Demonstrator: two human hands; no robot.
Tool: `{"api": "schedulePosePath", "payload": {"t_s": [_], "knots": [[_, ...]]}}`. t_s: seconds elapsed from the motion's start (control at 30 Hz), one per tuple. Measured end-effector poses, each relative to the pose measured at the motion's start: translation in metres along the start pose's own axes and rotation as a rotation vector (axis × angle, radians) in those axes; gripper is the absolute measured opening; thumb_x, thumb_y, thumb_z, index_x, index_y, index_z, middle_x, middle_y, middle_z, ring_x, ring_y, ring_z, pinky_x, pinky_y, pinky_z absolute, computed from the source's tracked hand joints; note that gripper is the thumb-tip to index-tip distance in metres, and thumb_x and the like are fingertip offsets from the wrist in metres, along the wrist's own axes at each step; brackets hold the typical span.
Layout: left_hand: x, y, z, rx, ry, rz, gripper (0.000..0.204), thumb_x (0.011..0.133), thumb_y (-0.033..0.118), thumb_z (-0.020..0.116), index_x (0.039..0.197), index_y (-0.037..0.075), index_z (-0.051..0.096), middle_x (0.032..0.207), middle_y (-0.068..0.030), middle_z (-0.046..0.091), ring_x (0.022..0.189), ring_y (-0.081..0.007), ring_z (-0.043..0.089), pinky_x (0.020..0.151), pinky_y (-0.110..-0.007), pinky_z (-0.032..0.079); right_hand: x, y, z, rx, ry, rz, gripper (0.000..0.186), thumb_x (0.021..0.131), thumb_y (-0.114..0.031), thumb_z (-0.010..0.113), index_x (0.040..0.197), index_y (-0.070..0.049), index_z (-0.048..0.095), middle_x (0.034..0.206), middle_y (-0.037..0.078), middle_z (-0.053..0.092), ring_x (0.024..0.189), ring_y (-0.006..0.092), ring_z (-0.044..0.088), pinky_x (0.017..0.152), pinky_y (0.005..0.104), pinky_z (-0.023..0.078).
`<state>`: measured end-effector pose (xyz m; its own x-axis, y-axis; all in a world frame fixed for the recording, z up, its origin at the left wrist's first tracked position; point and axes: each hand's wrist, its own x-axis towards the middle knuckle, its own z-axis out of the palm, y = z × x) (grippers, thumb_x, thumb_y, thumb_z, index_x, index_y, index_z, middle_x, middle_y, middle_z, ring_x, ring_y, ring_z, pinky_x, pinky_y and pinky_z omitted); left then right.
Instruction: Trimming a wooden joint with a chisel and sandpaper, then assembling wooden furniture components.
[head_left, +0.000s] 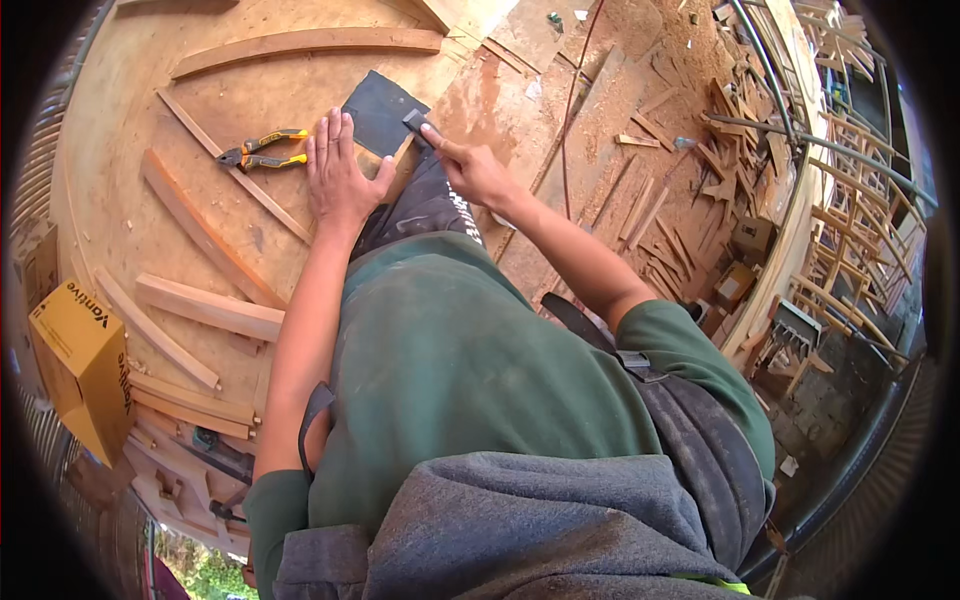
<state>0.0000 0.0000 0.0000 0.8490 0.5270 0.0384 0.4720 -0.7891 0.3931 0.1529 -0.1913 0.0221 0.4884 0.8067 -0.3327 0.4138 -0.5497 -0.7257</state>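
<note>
A dark, square sheet that looks like sandpaper [385, 110] lies on the wooden board in front of me. My left hand [340, 175] rests flat at the sheet's left edge, fingers stretched out and thumb apart, holding nothing. At the sheet's right edge, my right hand [474, 172] grips a small dark flat blade-like tool [414, 121]. The index finger lies extended along it, and the rest of the tool is hidden by the hand. Pliers with yellow and black handles [262, 150] lie spread just left of my left hand, across a thin wooden strip [200, 125].
Curved wooden pieces [305, 41] lie on the board [110, 180] ahead and to the left. A yellow cardboard box [85, 365] stands at the far left. Offcuts [650, 215] and sawdust cover the ground at right, with a thin cable [570, 130] running through. Wooden frames [860, 230] are stacked far right.
</note>
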Motion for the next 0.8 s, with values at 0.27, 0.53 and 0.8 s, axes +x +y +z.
{"api": "schedulePosePath", "payload": {"t_s": [0.27, 0.53, 0.8], "knots": [[0.003, 0.000, -0.004, -0.006, 0.002, 0.008, 0.093, 0.084, 0.048, 0.069, 0.158, 0.002, 0.034, 0.166, -0.0165, 0.032, 0.156, -0.0314, 0.025, 0.128, -0.048, 0.017, 0.000, 0.002, 0.004, 0.000, 0.061, -0.142, 0.051, 0.098, -0.012, 0.058, 0.148, -0.025, 0.057, 0.074, 0.025, 0.064, 0.064, 0.0410, 0.066, 0.063, 0.0464, 0.053], [0.002, -0.001, -0.003, -0.011, 0.014, 0.008, 0.092, 0.084, 0.048, 0.068, 0.156, 0.001, 0.036, 0.166, -0.0173, 0.032, 0.156, -0.0311, 0.026, 0.128, -0.049, 0.016, 0.003, -0.007, 0.003, -0.054, -0.025, -0.129, 0.057, 0.097, -0.009, 0.057, 0.150, -0.028, 0.054, 0.080, 0.024, 0.066, 0.064, 0.0377, 0.067, 0.065, 0.0448, 0.053], [0.003, 0.000, -0.003, -0.019, 0.011, 0.012, 0.092, 0.085, 0.047, 0.069, 0.157, 0.001, 0.034, 0.166, -0.0170, 0.031, 0.156, -0.0309, 0.025, 0.128, -0.049, 0.016, 0.008, -0.007, 0.015, 0.042, 0.034, -0.168, 0.056, 0.095, -0.008, 0.058, 0.148, -0.026, 0.057, 0.087, 0.025, 0.070, 0.070, 0.0396, 0.070, 0.069, 0.0462, 0.055]]}}
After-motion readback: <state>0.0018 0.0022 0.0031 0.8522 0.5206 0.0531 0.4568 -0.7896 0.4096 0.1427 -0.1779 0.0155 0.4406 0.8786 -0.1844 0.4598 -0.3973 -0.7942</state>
